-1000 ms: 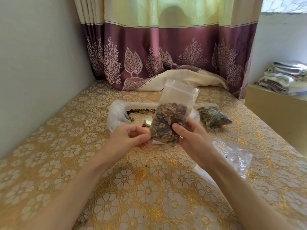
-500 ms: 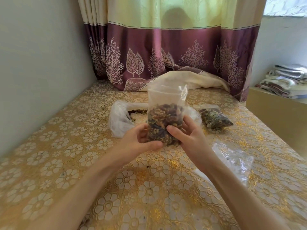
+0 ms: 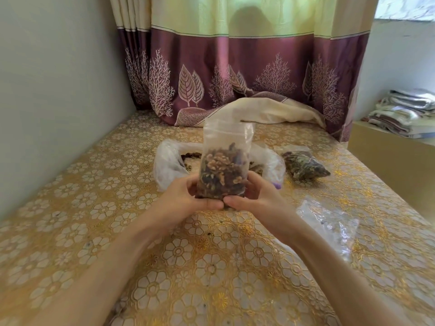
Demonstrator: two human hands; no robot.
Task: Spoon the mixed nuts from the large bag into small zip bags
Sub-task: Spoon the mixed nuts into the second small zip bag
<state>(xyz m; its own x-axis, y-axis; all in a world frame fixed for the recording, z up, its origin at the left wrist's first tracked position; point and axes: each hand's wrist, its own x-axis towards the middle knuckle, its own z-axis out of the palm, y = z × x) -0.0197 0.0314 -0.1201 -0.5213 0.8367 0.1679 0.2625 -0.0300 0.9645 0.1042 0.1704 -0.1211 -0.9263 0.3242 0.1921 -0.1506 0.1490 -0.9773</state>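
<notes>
A small clear zip bag [image 3: 223, 170], about half full of mixed nuts, stands upright above the table. My left hand [image 3: 186, 198] and my right hand [image 3: 256, 198] both grip its lower part, thumbs meeting under its base. Right behind it lies the large white plastic bag [image 3: 168, 165], mouth open, with nuts showing inside; the held bag hides its middle. A filled small zip bag [image 3: 303, 167] lies on the table to the right. No spoon shows.
A stack of empty clear zip bags [image 3: 329, 222] lies by my right forearm. The table wears a gold flower-pattern cloth [image 3: 106, 208]. A wall runs along the left, a purple curtain [image 3: 235, 74] hangs behind, and folded cloths [image 3: 404, 111] rest on a box at right.
The held zip bag has turned from tilted to upright and moved to the centre. Both hands have slid lower, so the thumbs now meet under its base.
</notes>
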